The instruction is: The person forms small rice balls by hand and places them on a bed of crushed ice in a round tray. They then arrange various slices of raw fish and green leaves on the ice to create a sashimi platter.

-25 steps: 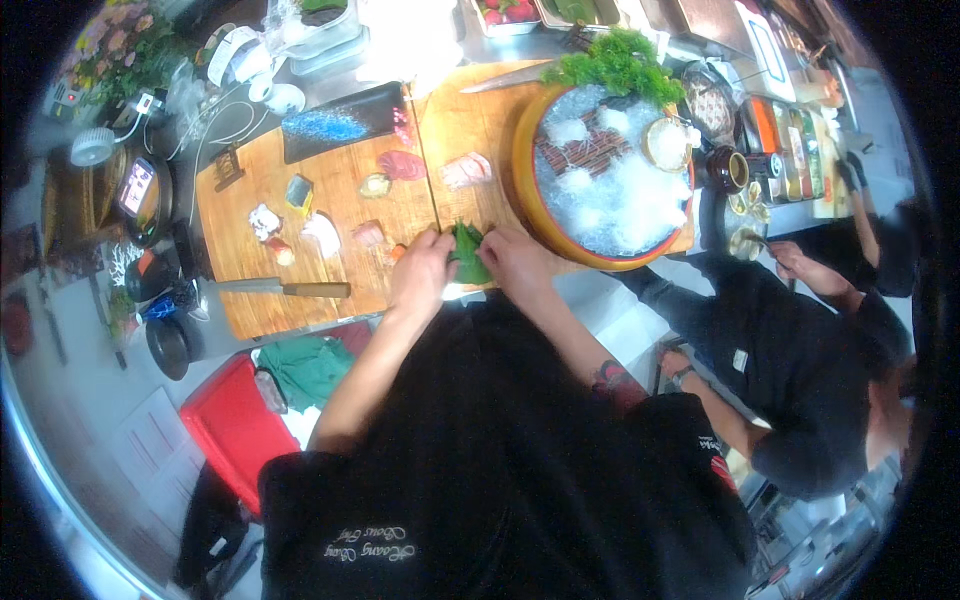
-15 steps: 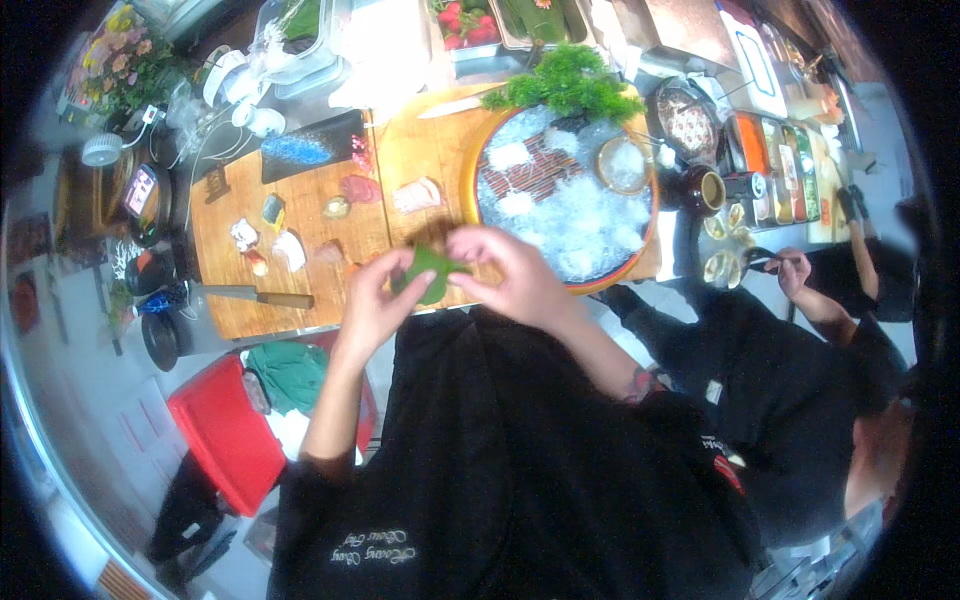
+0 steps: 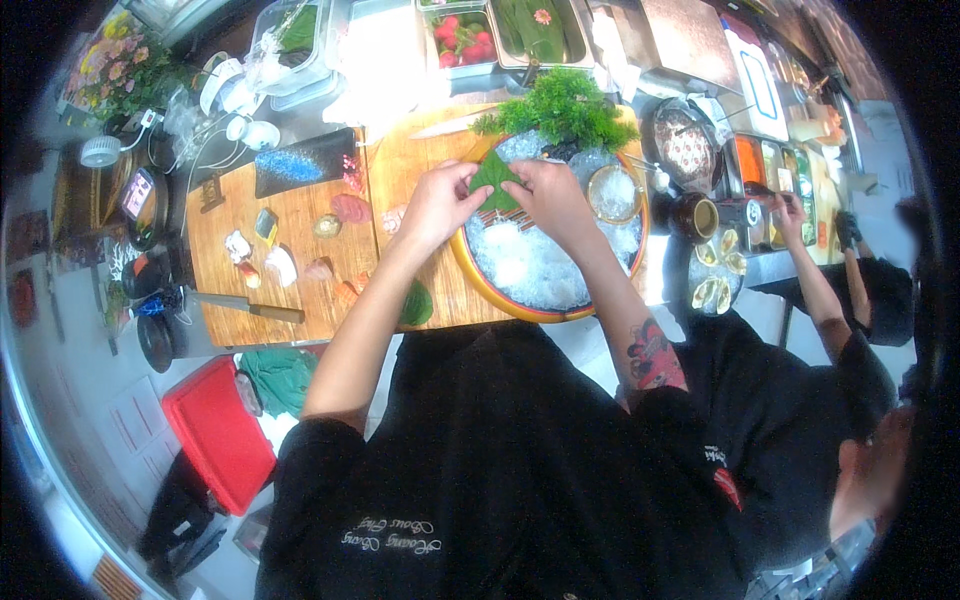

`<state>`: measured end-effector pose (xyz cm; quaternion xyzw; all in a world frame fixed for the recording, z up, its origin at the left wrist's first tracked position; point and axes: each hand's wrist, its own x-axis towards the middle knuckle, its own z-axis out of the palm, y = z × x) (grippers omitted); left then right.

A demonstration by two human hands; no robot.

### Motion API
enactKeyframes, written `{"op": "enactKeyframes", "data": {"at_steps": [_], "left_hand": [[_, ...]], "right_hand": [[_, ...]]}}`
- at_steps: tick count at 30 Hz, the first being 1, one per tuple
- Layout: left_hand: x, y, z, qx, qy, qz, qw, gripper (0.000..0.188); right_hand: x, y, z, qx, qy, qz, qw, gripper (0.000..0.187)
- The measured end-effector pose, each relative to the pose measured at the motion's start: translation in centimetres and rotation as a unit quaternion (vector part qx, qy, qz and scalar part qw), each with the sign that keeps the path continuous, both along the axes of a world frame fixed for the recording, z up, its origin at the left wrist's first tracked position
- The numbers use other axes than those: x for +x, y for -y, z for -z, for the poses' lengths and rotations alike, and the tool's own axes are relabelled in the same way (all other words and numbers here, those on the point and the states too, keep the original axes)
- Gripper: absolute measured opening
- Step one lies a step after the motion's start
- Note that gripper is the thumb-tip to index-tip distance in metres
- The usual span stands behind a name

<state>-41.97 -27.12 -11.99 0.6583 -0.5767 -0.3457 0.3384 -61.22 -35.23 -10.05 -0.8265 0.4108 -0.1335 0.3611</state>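
Note:
Between my two hands, a green leaf (image 3: 491, 182) is held above the far left part of a round, yellow-rimmed tub (image 3: 461, 262) filled with crushed ice (image 3: 540, 262). My left hand (image 3: 443, 203) pinches the leaf's left edge between thumb and fingers. On the opposite edge, my right hand (image 3: 547, 196) is closed in a similar pinch. A reddish-brown slatted mat on the ice is partly covered by the leaf and my right hand. Leafy green sprigs (image 3: 560, 112) stand at the tub's far edge. Another green leaf (image 3: 417, 303) lies on the wooden board beside my left forearm.
On the wooden board (image 3: 225, 225) lie a knife (image 3: 245, 306), several small pieces of seafood and a dark slate (image 3: 300, 165). Shells (image 3: 712, 293) and a brown pot (image 3: 694, 217) stand right of the tub. A co-worker's hand (image 3: 786, 214) reaches over food containers there.
Both my hands have moved away from my body, from the board's near edge to over the ice tub, with a leaf between them. A leaf now shows on the board near my left forearm.

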Motion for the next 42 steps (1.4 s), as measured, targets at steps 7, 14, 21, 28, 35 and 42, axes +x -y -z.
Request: {"op": "enactKeyframes", "data": {"at_steps": [7,14,21,28,35,42], "left_hand": [[-0.6,0.0,1.1,-0.028,-0.015,-0.013,0.999,0.023],[1.9,-4.6,-4.6,-0.062,0.036,-0.078,0.994,0.055],[9.9,-36.7,-12.0,-0.081,-0.33,-0.399,0.852,0.022],[2.2,-43.2,-1.4,0.419,0.042,-0.294,0.858,0.043],[3.1,-27.5,0.0,0.031,0.044,-0.229,0.972,0.037],[5.8,-22.2,3.0,0.087,0.127,-0.087,0.984,0.035]], "right_hand": [[-0.2,-0.4,0.7,-0.048,-0.018,0.009,0.999,0.022],[-0.3,-2.3,-4.6,-0.116,-0.054,0.067,0.99,0.056],[-0.6,-7.7,-8.7,0.063,0.072,-0.059,0.994,0.038],[7.6,-15.8,3.2,0.002,0.014,-0.244,0.97,0.027],[8.7,-17.4,7.7,0.035,0.012,-0.158,0.987,0.026],[9.2,-18.8,8.1,0.044,0.026,-0.055,0.997,0.011]]}}
